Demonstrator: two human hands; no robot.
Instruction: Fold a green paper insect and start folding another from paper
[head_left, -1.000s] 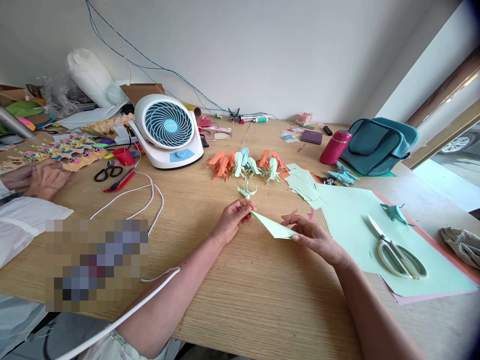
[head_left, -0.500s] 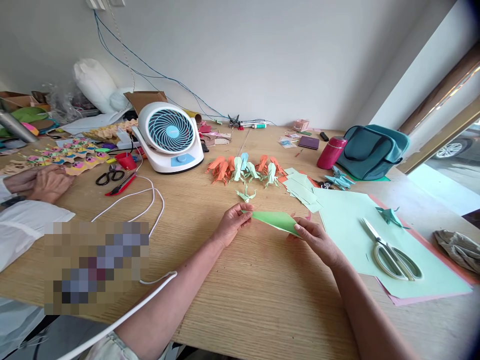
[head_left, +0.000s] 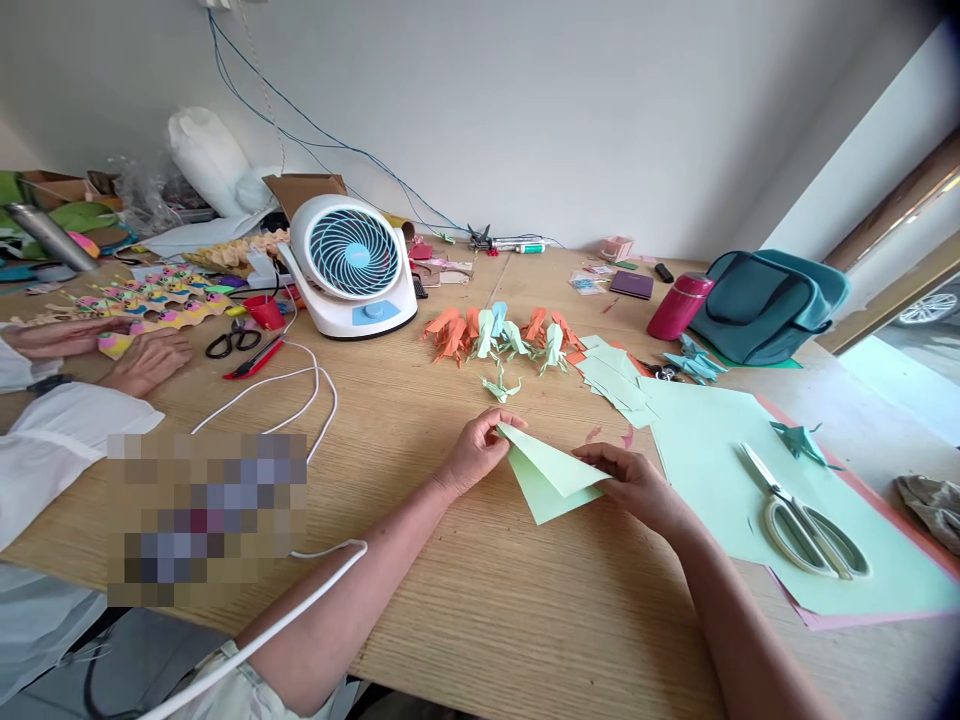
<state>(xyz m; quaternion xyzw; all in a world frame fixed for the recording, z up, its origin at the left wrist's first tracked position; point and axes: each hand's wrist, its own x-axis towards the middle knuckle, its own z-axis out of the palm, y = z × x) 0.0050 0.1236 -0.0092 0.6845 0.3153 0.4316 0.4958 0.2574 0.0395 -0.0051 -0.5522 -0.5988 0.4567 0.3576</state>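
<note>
1. This looks like a craft workroom; whether it is part of a home or a business cannot be told.
2. Papercraft covers the wooden tabletop [head_left: 450, 640]: orange, green and blue paper figures [head_left: 486, 333], loose cut pieces [head_left: 611, 375], large sheets [head_left: 705, 450] with scissors [head_left: 778, 488] on them, and a partly folded sheet [head_left: 555, 468].
3. A second person [head_left: 154, 362] sits at the left, beside rows of brightly coloured craft pieces [head_left: 176, 315].
4. A fan [head_left: 356, 255], a bag [head_left: 757, 310] and a bottle [head_left: 680, 307] share the tabletop, as in a lived-in workplace.
5. Loose cables hang along the plain wall [head_left: 562, 120].
6. A car wheel [head_left: 928, 307] outside, through the opening at right, suggests ground level.
</note>
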